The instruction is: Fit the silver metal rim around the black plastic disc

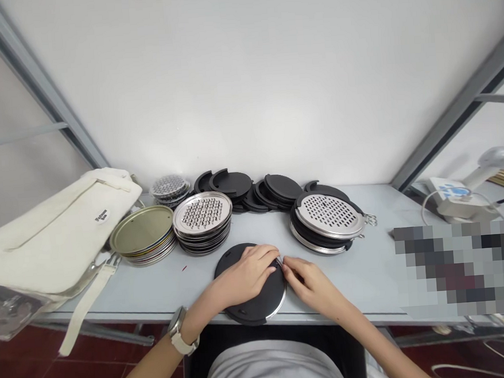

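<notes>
In front of me at the table's near edge lies a round black disc (260, 305), with a silver metal rim showing along its lower right side. My left hand (251, 272) rests across the disc, its fingers bent together towards the right edge. At that edge my right hand (308, 280) is closed in a pinch, close to the left fingertips. A thin piece of metal wire (279, 259) shows between the two hands, mostly hidden by fingers. Wire loops (370, 219) stick out from the stack of grater discs in black holders (331, 215) on the right.
Behind my left hand stand stacked metal graters (202, 212) and gold-coloured discs (141, 230). More graters (169, 186) and loose black discs (283, 187) lie along the wall. A cream bag (60, 234) occupies the left; a white device (455, 198) stands right, behind a pixelated patch.
</notes>
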A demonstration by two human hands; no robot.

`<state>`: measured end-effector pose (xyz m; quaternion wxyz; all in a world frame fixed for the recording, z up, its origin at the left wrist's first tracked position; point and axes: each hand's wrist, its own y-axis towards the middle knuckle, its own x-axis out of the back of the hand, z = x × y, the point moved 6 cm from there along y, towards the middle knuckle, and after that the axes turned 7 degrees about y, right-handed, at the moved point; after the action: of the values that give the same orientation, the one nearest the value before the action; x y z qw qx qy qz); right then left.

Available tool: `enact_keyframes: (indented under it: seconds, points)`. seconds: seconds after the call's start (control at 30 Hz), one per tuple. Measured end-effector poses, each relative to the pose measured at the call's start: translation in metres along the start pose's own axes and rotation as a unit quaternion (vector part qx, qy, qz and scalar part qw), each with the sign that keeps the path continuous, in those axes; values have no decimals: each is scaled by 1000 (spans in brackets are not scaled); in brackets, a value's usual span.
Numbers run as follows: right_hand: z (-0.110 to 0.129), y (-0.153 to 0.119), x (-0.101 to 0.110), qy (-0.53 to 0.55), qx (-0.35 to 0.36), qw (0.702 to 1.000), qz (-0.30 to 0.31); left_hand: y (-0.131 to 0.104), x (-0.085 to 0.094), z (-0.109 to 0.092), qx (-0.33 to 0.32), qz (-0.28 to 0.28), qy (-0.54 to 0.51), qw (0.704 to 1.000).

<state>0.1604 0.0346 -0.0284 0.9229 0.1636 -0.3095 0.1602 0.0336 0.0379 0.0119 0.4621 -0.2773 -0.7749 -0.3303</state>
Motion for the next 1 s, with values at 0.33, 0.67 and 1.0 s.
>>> enact_keyframes:
  seconds: [0.33,0.67,1.0]
  points:
    - [-3,-1,2,23,-24,999,-16,0,3,-2,10,2,4,1000]
    - [0,0,3,36,-19,999,-19,0,2,-2,14,10,12,1000]
    - [4,0,2,0,3,1000,-18,0,3,-2,4,10,-1,1000]
